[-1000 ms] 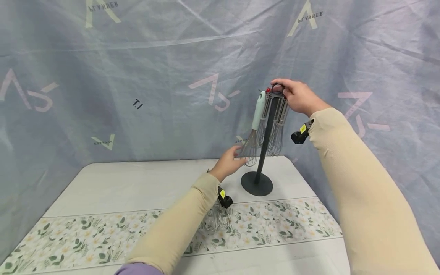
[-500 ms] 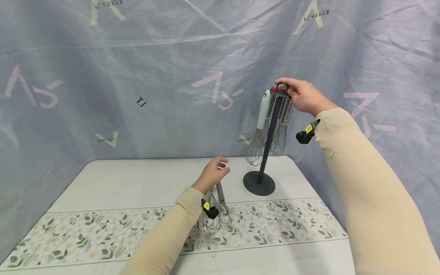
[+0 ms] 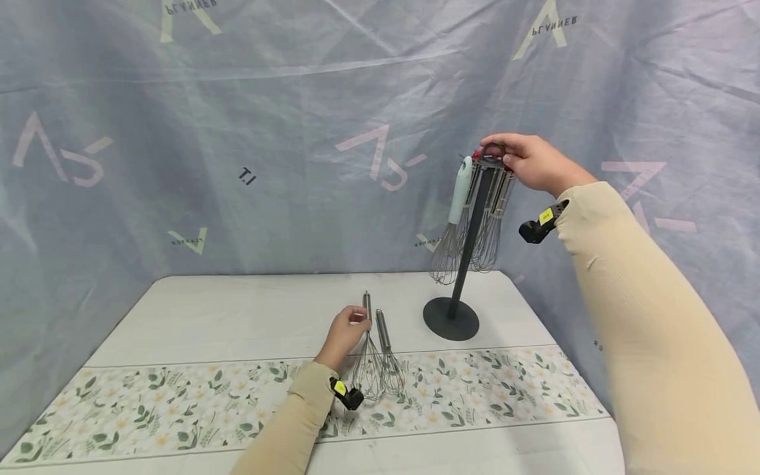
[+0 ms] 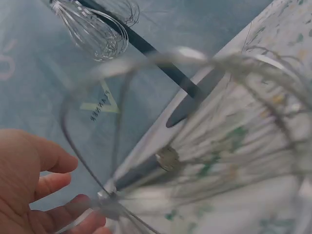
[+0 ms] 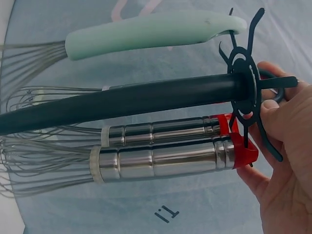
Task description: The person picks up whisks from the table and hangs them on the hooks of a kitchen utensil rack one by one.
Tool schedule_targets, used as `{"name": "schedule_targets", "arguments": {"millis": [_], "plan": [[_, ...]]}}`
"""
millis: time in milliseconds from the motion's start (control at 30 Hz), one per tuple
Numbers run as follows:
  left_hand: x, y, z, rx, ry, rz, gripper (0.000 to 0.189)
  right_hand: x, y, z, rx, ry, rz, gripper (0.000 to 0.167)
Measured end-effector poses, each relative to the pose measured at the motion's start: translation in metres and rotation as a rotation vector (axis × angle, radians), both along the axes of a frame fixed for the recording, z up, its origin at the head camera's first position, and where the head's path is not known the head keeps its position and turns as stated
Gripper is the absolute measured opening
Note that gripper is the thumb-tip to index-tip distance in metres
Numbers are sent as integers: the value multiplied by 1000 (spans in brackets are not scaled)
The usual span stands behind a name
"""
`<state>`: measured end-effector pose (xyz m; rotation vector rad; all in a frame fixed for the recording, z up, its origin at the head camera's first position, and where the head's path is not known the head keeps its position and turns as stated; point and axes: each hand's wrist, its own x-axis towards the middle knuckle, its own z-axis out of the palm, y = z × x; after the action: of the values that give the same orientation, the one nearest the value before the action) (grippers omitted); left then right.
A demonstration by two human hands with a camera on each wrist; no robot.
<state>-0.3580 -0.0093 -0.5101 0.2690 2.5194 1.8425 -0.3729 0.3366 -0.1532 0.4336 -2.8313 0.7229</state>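
Two metal whisks lie side by side on the table; my left hand (image 3: 346,338) is at the handle of the left whisk (image 3: 367,369). Its thumb overlaps the handle's edge in the head view, with a gap between thumb and forefinger. In the left wrist view the fingers (image 4: 57,161) look loosely bent and spread beside the wires' neck. The right whisk (image 3: 384,336) lies untouched. My right hand (image 3: 543,163) grips the ring atop a dark stand (image 3: 472,237). From the stand hang a mint-handled whisk (image 5: 156,34) and metal-handled whisks (image 5: 165,158) with red ends.
The stand's round base (image 3: 451,320) rests on the right side of the white table (image 3: 237,316). A floral strip (image 3: 196,409) crosses the tabletop. Behind the table hangs a grey-blue printed cloth (image 3: 285,132).
My left hand has moved away from the mint-handled whisk, down and to the left, to the left whisk on the table. My right hand stays on the stand's ring.
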Motion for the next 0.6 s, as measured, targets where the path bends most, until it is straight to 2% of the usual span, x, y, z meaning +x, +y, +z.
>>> {"name": "schedule_targets", "arguments": {"millis": [167,367,600], "plan": [[0,-4,-10,60,-39,28,31,-2,0,-3,-91,-16,34,51],[-4,-7,-13,117,-76,51,32,-3,3,-6,-227,-46,83,52],[-3,-6,-12,94,-140,-24,45,-7,5,-6,-336,-78,149,52]]}}
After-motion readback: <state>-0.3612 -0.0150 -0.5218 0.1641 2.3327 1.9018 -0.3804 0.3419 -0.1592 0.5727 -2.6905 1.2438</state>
